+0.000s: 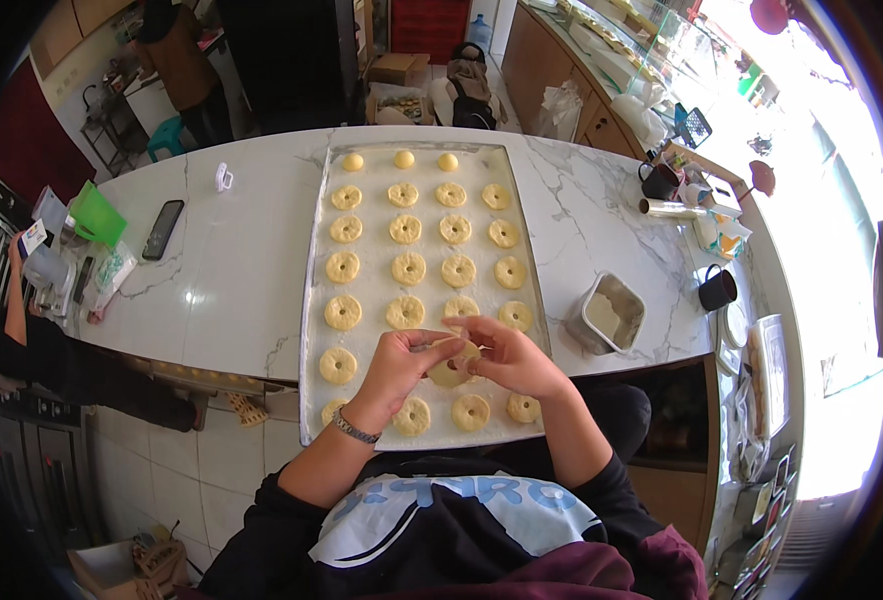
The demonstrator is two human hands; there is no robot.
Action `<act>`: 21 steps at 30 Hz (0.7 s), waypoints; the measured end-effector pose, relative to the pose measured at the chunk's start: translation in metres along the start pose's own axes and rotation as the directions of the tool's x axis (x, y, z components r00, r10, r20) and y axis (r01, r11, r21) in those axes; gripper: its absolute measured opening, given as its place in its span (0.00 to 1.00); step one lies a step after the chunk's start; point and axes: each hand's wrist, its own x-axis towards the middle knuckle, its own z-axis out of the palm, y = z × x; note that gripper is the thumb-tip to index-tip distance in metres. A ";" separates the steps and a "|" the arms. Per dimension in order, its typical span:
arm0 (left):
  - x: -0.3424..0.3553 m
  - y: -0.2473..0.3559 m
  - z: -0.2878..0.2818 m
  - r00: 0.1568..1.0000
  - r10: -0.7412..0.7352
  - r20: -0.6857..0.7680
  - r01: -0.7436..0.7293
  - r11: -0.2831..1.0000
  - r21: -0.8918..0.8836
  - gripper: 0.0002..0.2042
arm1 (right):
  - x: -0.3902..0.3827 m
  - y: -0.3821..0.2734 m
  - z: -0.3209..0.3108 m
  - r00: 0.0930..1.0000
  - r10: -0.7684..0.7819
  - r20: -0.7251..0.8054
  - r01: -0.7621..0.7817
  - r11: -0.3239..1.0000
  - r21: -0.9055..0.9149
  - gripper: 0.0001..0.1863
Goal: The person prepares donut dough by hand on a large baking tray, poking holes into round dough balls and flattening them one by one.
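Observation:
Over the near part of a large baking tray (374, 291), my left hand (400, 368) and my right hand (513, 361) pinch a pale dough ring (450, 374) between them. My fingers meet around its hole and partly cover it. Rows of flattened dough rings (409, 269) lie on the floured tray beneath and beyond my hands. At the tray's far end sit 3 round dough balls (404, 159) without holes. A few rings near me are partly hidden by my hands and wrists.
The tray rests on a marble counter (252, 270). Right of it stands a metal tub (575, 325) with flour-like powder; dark mugs (719, 290) are farther right. A phone (164, 230) and green container (98, 214) lie left. One person (32, 350) is at left, another (180, 75) at the back.

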 end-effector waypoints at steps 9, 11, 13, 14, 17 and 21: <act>0.011 0.003 0.001 0.987 0.160 0.015 -0.157 0.982 -0.105 0.23 | 0.010 0.030 -0.005 0.953 0.295 -0.076 -0.236 0.872 0.429 0.20; 0.011 0.009 -0.001 0.955 0.296 0.019 -0.297 0.953 0.056 0.26 | 0.012 0.034 -0.006 0.946 0.303 -0.113 -0.204 0.830 0.519 0.18; 0.011 0.010 -0.005 0.935 0.349 0.059 -0.354 0.927 0.124 0.28 | 0.014 0.036 -0.006 0.954 0.278 -0.109 -0.170 0.804 0.570 0.16; 0.012 0.009 -0.007 0.938 0.336 0.090 -0.344 0.932 0.113 0.28 | 0.015 0.035 -0.005 0.952 0.289 -0.105 -0.179 0.799 0.575 0.16; 0.014 0.010 -0.020 0.921 0.386 0.055 -0.387 0.887 0.250 0.26 | 0.019 0.026 -0.004 0.948 0.309 -0.082 -0.188 0.745 0.640 0.18; 0.028 0.020 -0.074 0.808 0.534 -0.248 -0.404 0.809 0.427 0.23 | 0.023 0.020 -0.013 0.966 0.258 -0.033 -0.141 0.627 0.766 0.20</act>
